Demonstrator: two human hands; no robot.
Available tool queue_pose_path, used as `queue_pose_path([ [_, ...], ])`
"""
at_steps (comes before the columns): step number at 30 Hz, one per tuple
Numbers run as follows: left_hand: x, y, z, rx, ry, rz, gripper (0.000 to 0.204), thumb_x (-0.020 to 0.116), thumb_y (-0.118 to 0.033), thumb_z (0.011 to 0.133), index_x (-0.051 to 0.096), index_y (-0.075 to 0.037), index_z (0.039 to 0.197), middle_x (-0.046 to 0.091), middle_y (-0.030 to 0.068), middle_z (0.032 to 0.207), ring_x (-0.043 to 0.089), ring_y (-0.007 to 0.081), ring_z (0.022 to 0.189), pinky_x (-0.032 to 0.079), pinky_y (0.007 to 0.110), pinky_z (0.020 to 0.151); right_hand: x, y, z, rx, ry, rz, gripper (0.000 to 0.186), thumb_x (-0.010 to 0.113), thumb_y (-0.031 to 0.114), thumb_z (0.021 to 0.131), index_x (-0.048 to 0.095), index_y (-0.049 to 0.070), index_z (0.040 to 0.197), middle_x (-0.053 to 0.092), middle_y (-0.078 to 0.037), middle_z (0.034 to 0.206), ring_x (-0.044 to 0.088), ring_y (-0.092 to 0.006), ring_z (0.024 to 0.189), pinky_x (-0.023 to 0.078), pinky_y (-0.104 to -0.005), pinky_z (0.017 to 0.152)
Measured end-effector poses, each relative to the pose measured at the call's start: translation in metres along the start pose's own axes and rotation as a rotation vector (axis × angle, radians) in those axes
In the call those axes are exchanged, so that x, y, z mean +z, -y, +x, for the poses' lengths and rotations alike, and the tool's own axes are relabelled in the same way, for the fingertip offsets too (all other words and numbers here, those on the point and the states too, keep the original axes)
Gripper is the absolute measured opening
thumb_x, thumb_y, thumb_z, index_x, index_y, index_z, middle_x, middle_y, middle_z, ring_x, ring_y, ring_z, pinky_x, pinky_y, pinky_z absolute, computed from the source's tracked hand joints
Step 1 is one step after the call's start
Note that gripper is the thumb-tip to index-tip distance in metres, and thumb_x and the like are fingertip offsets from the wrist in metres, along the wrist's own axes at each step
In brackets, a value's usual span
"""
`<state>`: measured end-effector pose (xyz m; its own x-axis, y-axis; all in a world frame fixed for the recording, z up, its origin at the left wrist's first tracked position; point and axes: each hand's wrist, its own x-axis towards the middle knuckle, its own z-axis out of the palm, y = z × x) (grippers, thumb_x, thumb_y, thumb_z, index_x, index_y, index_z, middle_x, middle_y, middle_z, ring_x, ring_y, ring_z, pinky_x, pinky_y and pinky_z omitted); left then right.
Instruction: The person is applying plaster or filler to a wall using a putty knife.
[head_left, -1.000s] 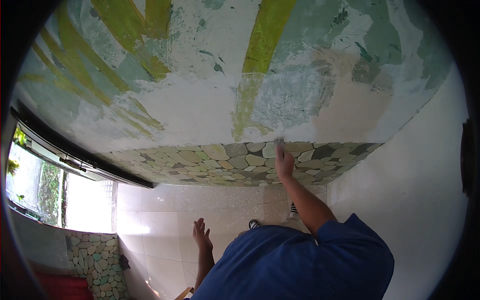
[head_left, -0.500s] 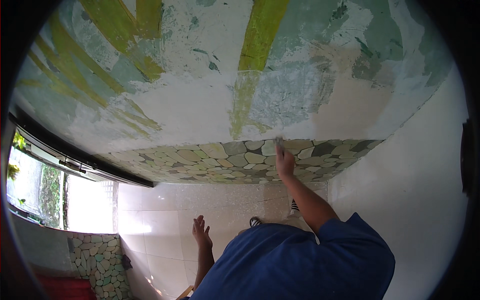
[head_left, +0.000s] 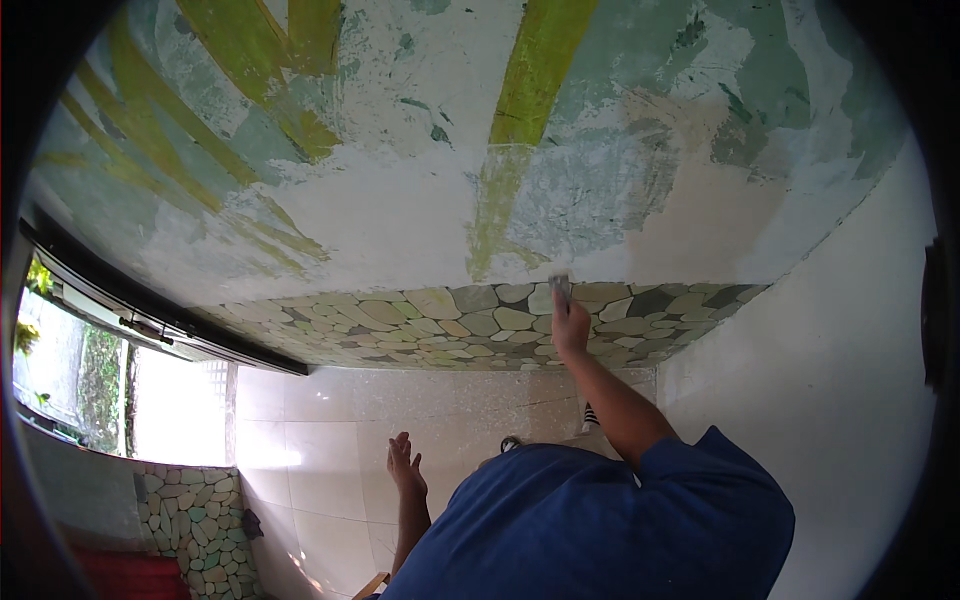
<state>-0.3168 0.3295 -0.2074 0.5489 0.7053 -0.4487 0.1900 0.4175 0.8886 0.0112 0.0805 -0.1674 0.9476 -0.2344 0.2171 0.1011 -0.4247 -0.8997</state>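
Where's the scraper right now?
In the head view, right of centre: the scraper is in the right hand, its blade at the painted wall's lower edge, just above the pebble band.

Floor (head_left: 330, 420): pale cream polished stone tiles, below and left of the right-hand fingers (head_left: 562, 300). Directly on it: two dark shoes with white stripes (head_left: 588, 416), below those fingers; low pebble-mosaic wall base (head_left: 195, 520), far lower left.

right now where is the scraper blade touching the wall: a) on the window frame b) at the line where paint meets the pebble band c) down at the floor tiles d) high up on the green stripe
b, the right hand holds the scraper with its blade at the top edge of the pebble band, just under the paint.
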Motion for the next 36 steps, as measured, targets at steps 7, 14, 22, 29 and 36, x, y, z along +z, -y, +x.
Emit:
queue_pose_path([
  [7,0.003,-0.003,0.003,-0.018,0.023,0.018,0.057,0.044,-0.052,0.092,0.048,-0.008,0.128,0.046,0.0101,0.135,0.032,0.0297,0.133,0.03,0.049,0.1,0.001,0.031,0.016,0.03,-0.005,0.271,0.05,0.052,0.038,0.092,0.054,-0.003,0.064,0.046,-0.01,0.047,0.047,-0.0221,0.044,0.036,-0.0376,0.047],
  [14,0.008,-0.007,0.007,0.001,0.041,0.041,0.057,0.044,-0.053,0.092,0.049,-0.009,0.128,0.046,0.0096,0.135,0.033,0.0278,0.132,0.031,0.047,0.099,-0.019,-0.063,-0.019,0.032,-0.019,-0.039,0.05,0.052,0.039,0.092,0.054,-0.003,0.066,0.047,-0.01,0.048,0.049,-0.0231,0.045,0.036,-0.038,0.046],
  [22,0.006,-0.005,-0.001,-0.017,0.0,0.057,0.058,0.043,-0.053,0.092,0.049,-0.008,0.127,0.047,0.01,0.135,0.033,0.0291,0.132,0.03,0.048,0.099,-0.016,-0.037,0.019,0.261,0.016,0.289,0.053,0.052,0.045,0.089,0.06,-0.003,0.067,0.053,-0.019,0.054,0.055,-0.0346,0.053,0.041,-0.0418,0.052],
  [29,0.01,-0.003,-0.001,-0.01,0.03,0.054,0.058,0.043,-0.054,0.092,0.049,-0.008,0.128,0.046,0.0102,0.135,0.032,0.0297,0.132,0.029,0.048,0.101,-0.025,-0.07,-0.012,0.067,-0.015,-0.114,0.051,0.052,0.046,0.089,0.061,-0.001,0.07,0.055,-0.018,0.058,0.056,-0.0341,0.056,0.041,-0.0425,0.054],
  [36,0.006,-0.003,-0.006,-0.025,0.009,0.068,0.057,0.043,-0.052,0.092,0.048,-0.008,0.128,0.046,0.0102,0.135,0.033,0.0297,0.131,0.03,0.048,0.1,-0.012,-0.044,0.03,0.053,-0.093,0.021,0.051,0.054,0.043,0.089,0.057,-0.002,0.066,0.052,-0.016,0.054,0.054,-0.0296,0.052,0.04,-0.0411,0.052],
])
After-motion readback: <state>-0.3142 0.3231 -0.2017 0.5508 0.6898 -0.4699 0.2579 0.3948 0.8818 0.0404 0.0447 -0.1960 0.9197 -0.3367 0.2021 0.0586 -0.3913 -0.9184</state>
